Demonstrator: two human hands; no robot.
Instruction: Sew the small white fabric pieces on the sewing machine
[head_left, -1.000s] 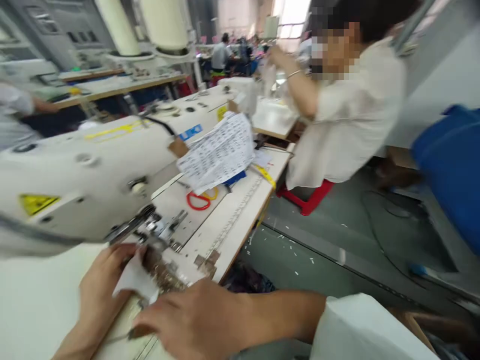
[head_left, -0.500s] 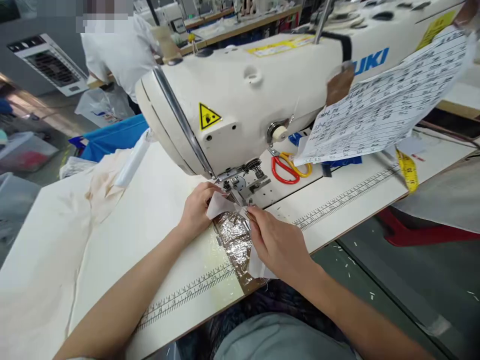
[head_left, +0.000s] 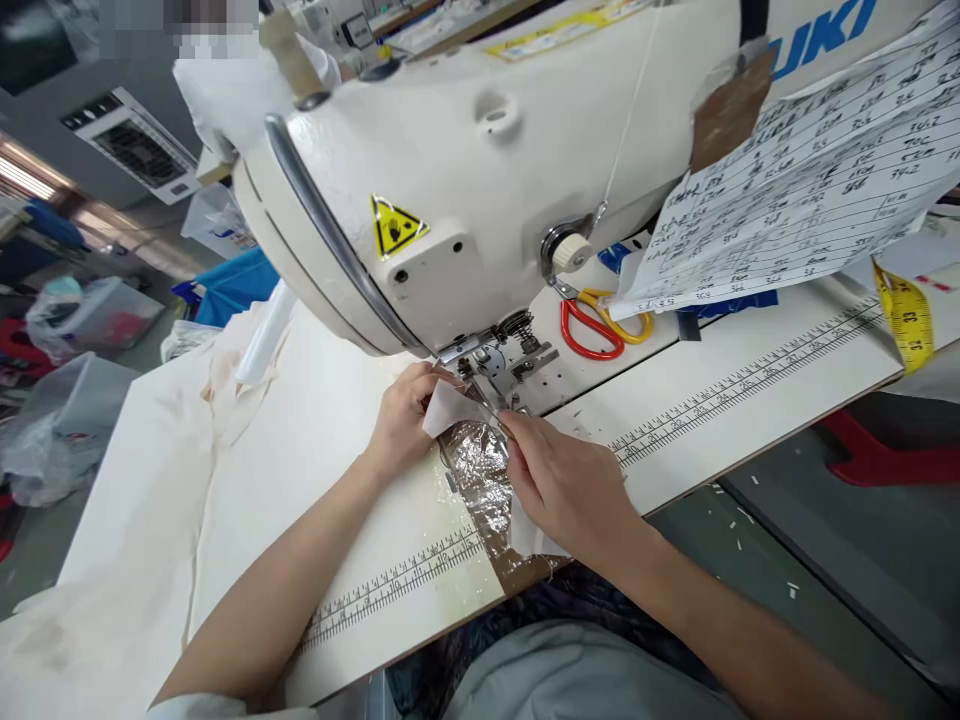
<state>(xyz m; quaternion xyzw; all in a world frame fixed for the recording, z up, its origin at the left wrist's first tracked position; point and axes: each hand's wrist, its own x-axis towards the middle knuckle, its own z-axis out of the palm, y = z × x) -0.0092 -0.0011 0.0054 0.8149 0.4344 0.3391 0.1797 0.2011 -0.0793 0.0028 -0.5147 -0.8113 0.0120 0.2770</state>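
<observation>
A small white fabric piece (head_left: 450, 408) lies under the needle area of a white sewing machine (head_left: 480, 170). My left hand (head_left: 405, 415) grips its left part, fingers curled close beside the presser foot. My right hand (head_left: 562, 470) pinches the fabric just in front of the foot, and a loose white end hangs below that palm. Both sets of fingertips are partly hidden by the cloth. Shiny clear film over brown tape (head_left: 484, 480) covers the table between my hands.
Scissors with red and yellow handles (head_left: 592, 325) lie right of the needle. A handwritten sheet (head_left: 802, 190) hangs at the right, near a yellow measuring tape (head_left: 904, 320). Pale fabric (head_left: 112, 560) covers the table's left side. Behind the machine stands a person in white (head_left: 232, 95).
The view has shifted closer to the machine, which looks larger. Both hands keep their hold on the fabric beside the presser foot. The person behind is now more hidden by the machine.
</observation>
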